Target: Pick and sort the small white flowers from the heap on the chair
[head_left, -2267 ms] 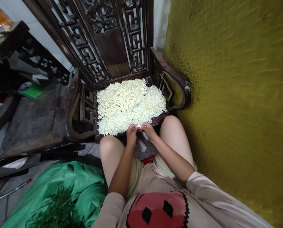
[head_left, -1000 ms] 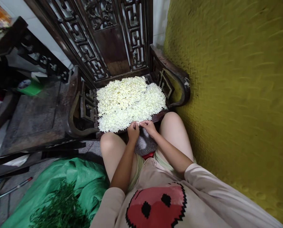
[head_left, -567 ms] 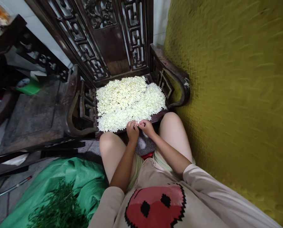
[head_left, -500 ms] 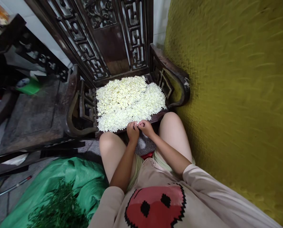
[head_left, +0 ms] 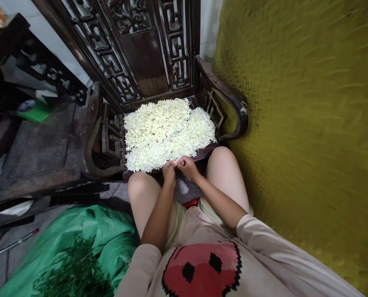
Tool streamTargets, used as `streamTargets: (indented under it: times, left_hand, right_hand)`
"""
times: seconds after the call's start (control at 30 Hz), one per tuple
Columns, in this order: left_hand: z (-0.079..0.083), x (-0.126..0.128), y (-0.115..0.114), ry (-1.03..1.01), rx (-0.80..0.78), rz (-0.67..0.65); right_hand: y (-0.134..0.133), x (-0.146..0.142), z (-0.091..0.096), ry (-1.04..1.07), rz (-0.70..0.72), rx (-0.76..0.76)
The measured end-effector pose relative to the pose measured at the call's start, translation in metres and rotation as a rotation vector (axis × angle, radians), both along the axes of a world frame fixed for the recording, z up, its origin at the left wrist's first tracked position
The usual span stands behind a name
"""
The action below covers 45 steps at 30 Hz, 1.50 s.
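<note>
A thick layer of small white and pale-yellow flowers (head_left: 168, 128) covers the seat of a carved dark wooden chair (head_left: 146, 53). Just off the front edge of that seat, my left hand (head_left: 169, 170) and my right hand (head_left: 188, 166) meet with their fingers closed in a pinch. Between the fingertips shows a tiny whitish piece, looking like a small white flower (head_left: 175, 163); its exact shape is hard to see. Both hands hang above the gap between my knees, close to the nearest flowers.
On my right rises a yellow textured surface (head_left: 295, 123). A second dark wooden chair (head_left: 41, 152) stands at left, with a green container (head_left: 37, 111) on it. A green sack (head_left: 103, 227) with leafy green stems (head_left: 75, 272) lies by my left leg, near a metal pole (head_left: 13, 245).
My hands have moved slightly left, and the left hand has turned a little. The fingertips stay together. The flower layer looks the same.
</note>
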State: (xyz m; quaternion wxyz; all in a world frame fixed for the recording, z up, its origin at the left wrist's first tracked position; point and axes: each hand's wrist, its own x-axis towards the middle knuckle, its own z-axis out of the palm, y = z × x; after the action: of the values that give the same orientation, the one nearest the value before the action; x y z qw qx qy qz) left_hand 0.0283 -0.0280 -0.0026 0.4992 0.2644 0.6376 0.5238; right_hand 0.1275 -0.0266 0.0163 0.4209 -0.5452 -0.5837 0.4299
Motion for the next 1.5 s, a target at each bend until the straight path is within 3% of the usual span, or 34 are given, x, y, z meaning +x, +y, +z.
streamTargets:
  times: [0.2, 0.37, 0.53, 0.73, 1.17, 1.37, 1.5]
  left_hand:
    - [-0.003, -0.002, 0.003, -0.208, -0.006, -0.041]
    - [0.003, -0.009, 0.004, -0.073, 0.076, -0.206]
    - [0.016, -0.008, 0.003, -0.073, 0.097, -0.341]
    - [0.017, -0.01, 0.003, -0.111, 0.089, -0.335]
    - [0.006, -0.013, 0.006, -0.254, -0.015, -0.343]
    - [0.014, -0.015, 0.004, -0.261, 0.005, -0.391]
    - [0.02, -0.016, 0.003, -0.158, 0.009, -0.412]
  right_hand:
    - [-0.002, -0.003, 0.0, 0.126, -0.035, -0.088]
    - [-0.002, 0.004, 0.001, 0.35, -0.108, -0.236]
    - [0.001, 0.015, 0.002, 0.423, -0.171, -0.287]
    - [0.003, 0.015, -0.002, 0.564, -0.152, -0.406]
    - [0.003, 0.015, -0.003, 0.633, -0.123, -0.487]
    - [0.005, 0.015, -0.006, 0.595, -0.053, -0.453]
    - [0.005, 0.013, -0.006, 0.566, -0.075, -0.448]
